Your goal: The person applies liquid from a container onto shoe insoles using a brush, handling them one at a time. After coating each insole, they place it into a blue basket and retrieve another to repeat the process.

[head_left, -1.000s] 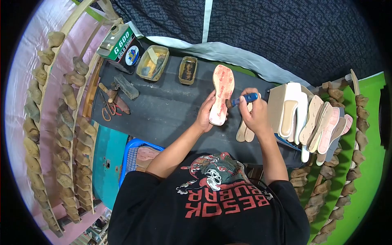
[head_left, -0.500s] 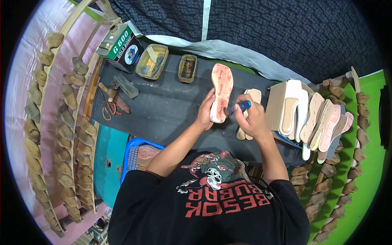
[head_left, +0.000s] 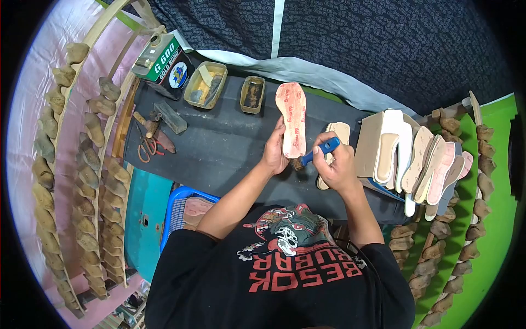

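Observation:
My left hand (head_left: 276, 149) grips a pale insole (head_left: 293, 118) with red printing by its left edge, heel end toward me, raised over the dark worktable (head_left: 219, 148). In my right hand (head_left: 336, 167) is a brush (head_left: 327, 146) with a blue handle, fingers wrapped round it. Its brown bristles are right at the insole's lower end. Behind my right hand, a small stack of beige insoles (head_left: 342, 129) lies on the table, partly hidden by the hand.
A cardboard box (head_left: 371, 143) stands at the right, with many insoles (head_left: 422, 159) leaning by it. Along the back are a glue can (head_left: 161, 63) and two trays, a larger one (head_left: 192, 98) and a smaller one (head_left: 252, 108). Scissors (head_left: 147, 148) lie left. Racks of shoe lasts (head_left: 87, 159) flank the table.
The brush has moved down and left to the insole's lower end, showing more of its handle. My left hand has tilted the insole, its top shifting slightly left.

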Tool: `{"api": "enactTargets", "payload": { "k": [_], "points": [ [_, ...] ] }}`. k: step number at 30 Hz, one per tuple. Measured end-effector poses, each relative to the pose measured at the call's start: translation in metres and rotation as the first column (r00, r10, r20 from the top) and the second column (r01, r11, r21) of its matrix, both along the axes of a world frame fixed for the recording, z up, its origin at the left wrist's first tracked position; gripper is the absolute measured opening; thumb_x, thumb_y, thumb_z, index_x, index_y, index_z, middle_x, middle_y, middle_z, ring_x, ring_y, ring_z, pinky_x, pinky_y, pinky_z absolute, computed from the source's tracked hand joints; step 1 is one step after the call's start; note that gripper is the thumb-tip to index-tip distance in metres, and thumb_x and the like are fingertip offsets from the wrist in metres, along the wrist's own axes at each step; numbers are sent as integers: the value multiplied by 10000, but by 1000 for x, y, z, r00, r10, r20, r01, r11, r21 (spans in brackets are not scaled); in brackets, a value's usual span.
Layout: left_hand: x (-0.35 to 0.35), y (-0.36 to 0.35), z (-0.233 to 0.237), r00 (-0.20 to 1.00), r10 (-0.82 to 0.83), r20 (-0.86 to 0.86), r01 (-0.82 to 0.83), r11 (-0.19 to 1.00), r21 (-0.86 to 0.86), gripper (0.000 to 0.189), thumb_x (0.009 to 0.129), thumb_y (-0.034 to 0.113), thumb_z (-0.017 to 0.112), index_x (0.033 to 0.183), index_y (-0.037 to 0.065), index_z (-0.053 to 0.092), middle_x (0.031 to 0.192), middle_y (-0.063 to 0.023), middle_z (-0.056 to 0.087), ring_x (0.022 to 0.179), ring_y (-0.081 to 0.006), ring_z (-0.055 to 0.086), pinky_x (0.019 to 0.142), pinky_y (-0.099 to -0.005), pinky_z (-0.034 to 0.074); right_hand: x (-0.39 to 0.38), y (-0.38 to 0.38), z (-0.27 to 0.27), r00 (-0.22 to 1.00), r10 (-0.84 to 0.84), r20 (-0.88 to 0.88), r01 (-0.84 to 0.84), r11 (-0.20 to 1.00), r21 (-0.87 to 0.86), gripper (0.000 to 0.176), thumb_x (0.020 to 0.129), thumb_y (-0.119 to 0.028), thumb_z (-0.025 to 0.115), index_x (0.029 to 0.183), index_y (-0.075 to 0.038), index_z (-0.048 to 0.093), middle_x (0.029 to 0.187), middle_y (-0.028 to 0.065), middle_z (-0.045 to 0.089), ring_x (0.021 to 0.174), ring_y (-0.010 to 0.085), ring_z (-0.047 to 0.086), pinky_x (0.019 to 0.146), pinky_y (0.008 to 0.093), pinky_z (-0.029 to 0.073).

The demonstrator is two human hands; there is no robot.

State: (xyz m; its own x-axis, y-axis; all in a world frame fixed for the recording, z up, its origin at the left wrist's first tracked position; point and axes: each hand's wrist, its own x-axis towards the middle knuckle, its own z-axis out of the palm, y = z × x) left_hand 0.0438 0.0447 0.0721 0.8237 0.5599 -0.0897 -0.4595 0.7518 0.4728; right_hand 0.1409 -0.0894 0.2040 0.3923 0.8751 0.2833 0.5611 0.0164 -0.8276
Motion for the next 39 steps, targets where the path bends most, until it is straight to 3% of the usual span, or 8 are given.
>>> {"api": "enactTargets", "payload": {
  "k": [6, 12, 15, 18, 26, 29, 35, 39],
  "points": [
    [-3, 1, 0, 993, -103, -56, 108, 990, 93, 557, 1051, 178, 464, 1583, 109, 315, 1267, -126, 635, 1112, -184, 665, 983, -333, 548, -3, 0, -13, 997, -20, -80, 15, 998, -66, 128, 915, -69, 667, 1014, -10, 610, 702, 92, 653, 605, 165, 656, 598, 313, 519],
    [-6, -6, -2, 991, -66, -116, 73, 996, 53, 617, 1063, 133, 475, 1629, 137, 228, 1343, -90, 613, 1176, -161, 655, 1001, -333, 557, 4, -3, -4, 999, -9, 53, 11, 1000, -25, 145, 907, -81, 691, 1006, -4, 619, 700, 77, 633, 606, 152, 649, 592, 309, 512],
    [-13, -5, -7, 991, -60, -120, 65, 997, 37, 636, 1063, 126, 473, 1638, 145, 201, 1382, -71, 593, 1193, -150, 650, 1007, -332, 560, 17, -12, -16, 998, -58, -22, 57, 998, -33, 119, 933, -80, 686, 995, 0, 625, 724, 56, 637, 635, 123, 652, 591, 288, 529],
    [-23, -3, -13, 984, -85, -156, 104, 987, 119, 642, 1053, 159, 432, 1644, 137, 181, 1412, -92, 577, 1225, -179, 638, 993, -340, 566, 14, -16, -21, 928, -105, -358, 124, 992, 31, 94, 972, -82, 663, 993, 2, 626, 760, 39, 647, 674, 103, 657, 596, 272, 559],
    [-39, -14, -28, 984, -147, -105, 162, 975, 152, 611, 1075, 289, 368, 1644, 123, 220, 1481, -93, 538, 1247, -195, 614, 1048, -367, 483, 5, -11, -44, 956, -169, -241, 153, 985, -84, 127, 995, -99, 666, 1045, 8, 620, 791, 59, 665, 687, 115, 669, 637, 273, 546],
    [-47, -20, -39, 979, -165, -120, 169, 985, 24, 583, 1114, 357, 341, 1639, 121, 244, 1488, -80, 524, 1234, -185, 615, 1065, -359, 470, 1, -9, -52, 960, -171, -223, 152, 983, -101, 147, 1001, -106, 666, 1077, 12, 622, 832, 67, 675, 701, 125, 676, 663, 277, 540],
    [-56, -23, -31, 951, -191, -243, 209, 977, 50, 545, 1128, 416, 307, 1576, 110, 353, 1356, -67, 617, 1137, -189, 651, 1024, -343, 505, 2, 0, -55, 983, -66, -174, 47, 992, -113, 178, 992, -96, 687, 1110, 28, 638, 926, 75, 695, 777, 140, 700, 736, 283, 563],
    [-60, -12, -50, 933, -287, -218, 305, 951, 53, 535, 1124, 447, 297, 1511, 95, 412, 1274, -112, 654, 1065, -222, 679, 958, -374, 560, -9, 12, -51, 976, -99, -193, 82, 992, -95, 200, 952, -115, 718, 1120, -12, 679, 992, 145, 754, 889, 276, 745, 805, 356, 562]
  ]
}}
